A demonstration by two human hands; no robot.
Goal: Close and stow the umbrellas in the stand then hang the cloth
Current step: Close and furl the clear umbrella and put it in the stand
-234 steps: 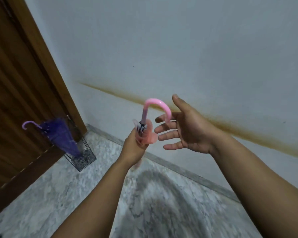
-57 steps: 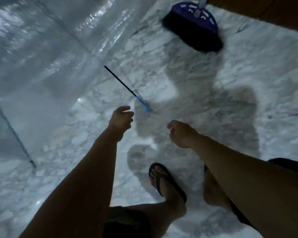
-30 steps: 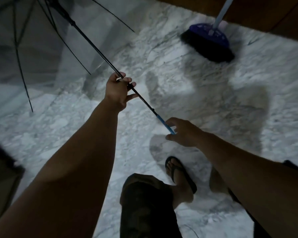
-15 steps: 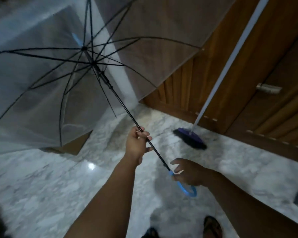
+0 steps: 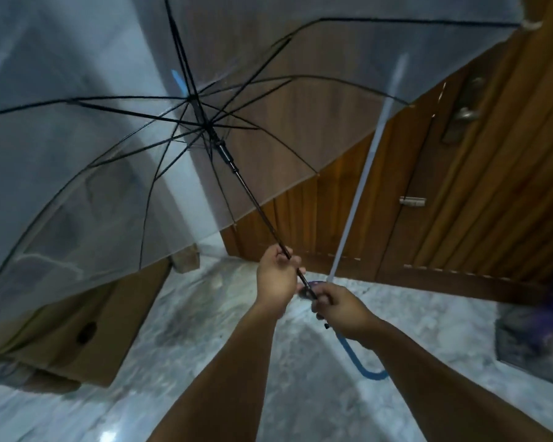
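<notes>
A clear umbrella [image 5: 77, 173] with black ribs stands open, its canopy filling the upper left of the view. Its black shaft [image 5: 253, 199] runs down to a blue hooked handle [image 5: 361, 365]. My left hand [image 5: 276, 277] grips the shaft just above the handle. My right hand [image 5: 342, 309] grips the top of the handle, close below the left. At the right edge, blurred, is a wire stand [image 5: 530, 339] with something purple in it.
A broom with a pale pole [image 5: 367, 167] leans on the wooden doors [image 5: 460, 202] behind my hands. A cardboard box [image 5: 77, 330] lies on the marble floor [image 5: 205, 362] at the left. A white wall shows through the canopy.
The umbrella has risen and tilted further upright, its canopy now overhead. My hands have drawn closer together on the shaft and handle. The view has lifted toward the doors.
</notes>
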